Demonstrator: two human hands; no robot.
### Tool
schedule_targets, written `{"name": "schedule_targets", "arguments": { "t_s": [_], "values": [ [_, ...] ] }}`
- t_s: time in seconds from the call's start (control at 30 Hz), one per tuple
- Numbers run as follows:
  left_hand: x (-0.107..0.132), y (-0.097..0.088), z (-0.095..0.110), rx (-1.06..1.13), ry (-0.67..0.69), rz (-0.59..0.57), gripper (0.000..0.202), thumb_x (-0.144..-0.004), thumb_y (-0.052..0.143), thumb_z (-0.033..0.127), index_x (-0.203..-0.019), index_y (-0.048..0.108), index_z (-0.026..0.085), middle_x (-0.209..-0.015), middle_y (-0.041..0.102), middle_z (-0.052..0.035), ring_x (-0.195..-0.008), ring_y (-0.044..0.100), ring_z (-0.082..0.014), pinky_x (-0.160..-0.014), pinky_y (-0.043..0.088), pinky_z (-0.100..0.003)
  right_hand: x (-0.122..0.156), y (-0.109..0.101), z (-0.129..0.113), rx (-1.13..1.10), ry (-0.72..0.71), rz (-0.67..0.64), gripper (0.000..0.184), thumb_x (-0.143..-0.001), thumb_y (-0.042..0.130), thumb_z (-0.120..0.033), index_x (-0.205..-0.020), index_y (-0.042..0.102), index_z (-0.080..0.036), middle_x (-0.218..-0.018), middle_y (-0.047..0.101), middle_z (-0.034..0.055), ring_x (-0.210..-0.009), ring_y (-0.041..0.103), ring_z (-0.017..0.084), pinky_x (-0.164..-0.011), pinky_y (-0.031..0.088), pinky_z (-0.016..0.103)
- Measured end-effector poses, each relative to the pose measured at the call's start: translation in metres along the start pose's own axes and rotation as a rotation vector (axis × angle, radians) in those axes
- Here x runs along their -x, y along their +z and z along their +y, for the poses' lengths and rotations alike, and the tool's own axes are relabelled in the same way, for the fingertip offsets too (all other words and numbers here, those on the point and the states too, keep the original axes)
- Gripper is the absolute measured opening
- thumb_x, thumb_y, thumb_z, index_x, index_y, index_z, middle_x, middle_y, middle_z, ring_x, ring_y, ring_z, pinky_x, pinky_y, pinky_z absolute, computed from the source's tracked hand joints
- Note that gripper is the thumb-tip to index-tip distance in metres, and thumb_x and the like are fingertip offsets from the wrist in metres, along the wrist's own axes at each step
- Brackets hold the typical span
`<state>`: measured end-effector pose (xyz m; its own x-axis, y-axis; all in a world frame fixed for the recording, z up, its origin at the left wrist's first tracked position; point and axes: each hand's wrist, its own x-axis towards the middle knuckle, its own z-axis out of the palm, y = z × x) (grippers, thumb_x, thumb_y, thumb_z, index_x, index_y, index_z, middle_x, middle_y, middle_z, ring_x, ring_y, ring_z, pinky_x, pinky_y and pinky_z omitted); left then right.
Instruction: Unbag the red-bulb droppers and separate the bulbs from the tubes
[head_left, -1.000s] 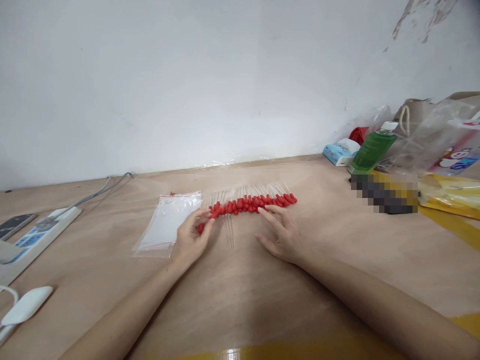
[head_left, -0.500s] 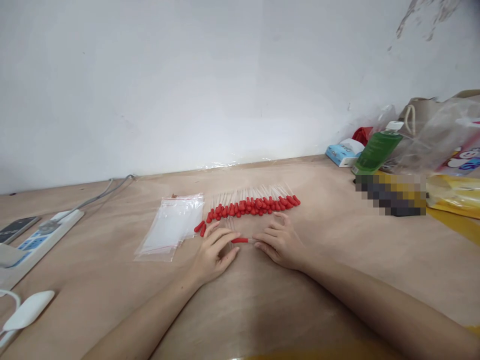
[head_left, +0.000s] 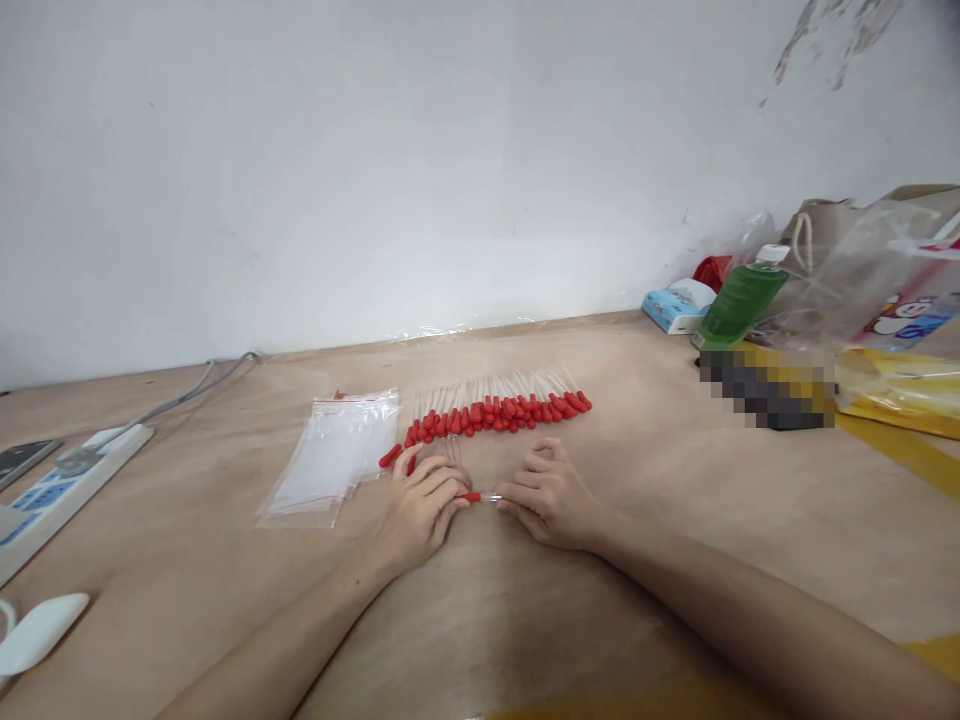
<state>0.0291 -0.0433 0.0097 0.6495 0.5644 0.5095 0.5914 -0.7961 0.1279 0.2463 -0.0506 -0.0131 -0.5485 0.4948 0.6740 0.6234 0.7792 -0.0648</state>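
Observation:
My left hand [head_left: 424, 508] pinches a red rubber bulb [head_left: 471, 497] between thumb and fingers. A clear pipette tube [head_left: 490, 497] runs from the bulb's open end to the fingertips of my right hand [head_left: 553, 497], which are closed on it. How deep the tube sits in the bulb I cannot tell. Behind both hands lies a long row of droppers [head_left: 510, 411], red bulbs towards me and thin clear tubes pointing at the wall. Near my left fingers are loose red bulbs [head_left: 390, 456] and a few bare clear tubes [head_left: 454, 450], partly hidden by the hand.
Clear zip bags [head_left: 319, 465] lie in a stack left of the droppers. Farther left are a power strip [head_left: 82, 490], a phone [head_left: 26, 460] and a white plug-like object [head_left: 45, 632]. A green bottle [head_left: 739, 305], tissue pack [head_left: 675, 308] and plastic bags [head_left: 892, 280] stand at right.
Both hands have come slightly closer together and nearer to me. Less of the red bulb shows outside my left fingers. The whole view has shifted a little.

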Motion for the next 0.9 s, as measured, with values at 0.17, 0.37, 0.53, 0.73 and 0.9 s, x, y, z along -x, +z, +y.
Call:
{"name": "schedule_targets", "arguments": {
  "t_s": [0.17,0.37,0.53,0.73,0.9],
  "values": [
    [0.0007,-0.0006,0.0013,-0.007,0.033,-0.010,0.014,-0.083,0.046,0.017,-0.079,0.058,0.022,-0.083,0.067,0.0023,-0.093,0.053,-0.0180,-0.100,0.018,-0.047,0.0011,-0.0026,-0.0005,-0.003,-0.016,-0.006,0.013,-0.082,0.050,-0.025,-0.081,0.063,-0.021,-0.054,0.057,-0.0038,-0.061,0.040,0.011,-0.078,0.024,0.035],
    [0.0021,0.0013,0.0018,-0.012,0.051,0.002,0.014,-0.082,0.047,0.016,-0.079,0.059,0.023,-0.081,0.067,0.0025,-0.092,0.052,-0.0178,-0.100,0.020,-0.046,0.0031,-0.0033,0.0008,-0.014,-0.023,-0.036,0.015,-0.083,0.049,-0.026,-0.078,0.062,-0.021,-0.054,0.057,-0.0027,-0.062,0.040,0.011,-0.076,0.023,0.035],
    [0.0021,-0.0001,0.0025,-0.005,0.075,-0.007,0.014,-0.081,0.047,0.016,-0.079,0.059,0.023,-0.082,0.067,0.0031,-0.091,0.052,-0.0183,-0.100,0.021,-0.046,0.0055,-0.0050,0.0003,-0.039,-0.037,-0.059,0.016,-0.083,0.048,-0.025,-0.080,0.063,-0.021,-0.053,0.057,-0.0023,-0.061,0.039,0.012,-0.076,0.024,0.035],
    [0.0041,0.0012,-0.0003,0.003,0.082,-0.033,0.017,-0.083,0.044,0.017,-0.080,0.060,0.023,-0.081,0.066,0.0012,-0.090,0.052,-0.0189,-0.101,0.021,-0.048,0.0062,-0.0068,-0.0010,-0.026,-0.049,-0.054,0.015,-0.083,0.048,-0.025,-0.083,0.063,-0.021,-0.052,0.055,-0.0027,-0.061,0.040,0.011,-0.076,0.024,0.034],
    [0.0057,0.0025,-0.0022,0.011,0.096,-0.034,0.017,-0.083,0.044,0.016,-0.079,0.059,0.023,-0.082,0.066,0.0017,-0.090,0.051,-0.0187,-0.101,0.021,-0.048,0.0056,-0.0091,-0.0012,-0.046,-0.056,-0.065,0.016,-0.083,0.047,-0.024,-0.083,0.062,-0.021,-0.052,0.056,-0.0028,-0.060,0.040,0.011,-0.076,0.024,0.034]
  ]
}}
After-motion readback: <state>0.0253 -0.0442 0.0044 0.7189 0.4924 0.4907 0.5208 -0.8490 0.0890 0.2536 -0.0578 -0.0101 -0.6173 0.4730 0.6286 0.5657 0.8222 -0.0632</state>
